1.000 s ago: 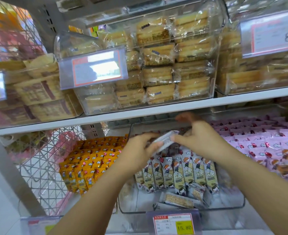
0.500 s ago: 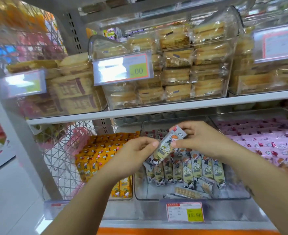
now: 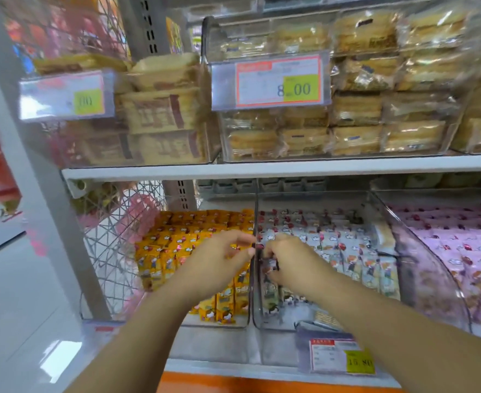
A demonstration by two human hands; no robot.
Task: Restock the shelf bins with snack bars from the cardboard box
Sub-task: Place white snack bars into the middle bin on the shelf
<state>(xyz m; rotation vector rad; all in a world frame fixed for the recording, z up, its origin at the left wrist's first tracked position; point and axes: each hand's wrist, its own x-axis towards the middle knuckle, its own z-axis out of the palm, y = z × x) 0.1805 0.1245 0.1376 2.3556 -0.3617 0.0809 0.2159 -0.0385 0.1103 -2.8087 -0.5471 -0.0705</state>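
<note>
Head view: both hands at the clear plastic middle bin (image 3: 318, 193).
Right hand (image 3: 296, 265) pinches a white cartoon-print snack bar (image 3: 269, 265) just inside the bin's left wall, mostly hiding it; left hand (image 3: 216, 265) loose, fingers apart, empty, over orange packets (image 3: 177, 251); pink packets (image 3: 460, 245) right.

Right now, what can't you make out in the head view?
Cardboard box: outside the head view's edges.
Left hand: fingertips motion-blurred; whether it holds anything, unclear.
Right hand: curled fingers hide whether it grips a bar.
Upper-left price label: leading digits lost to blur.
</note>
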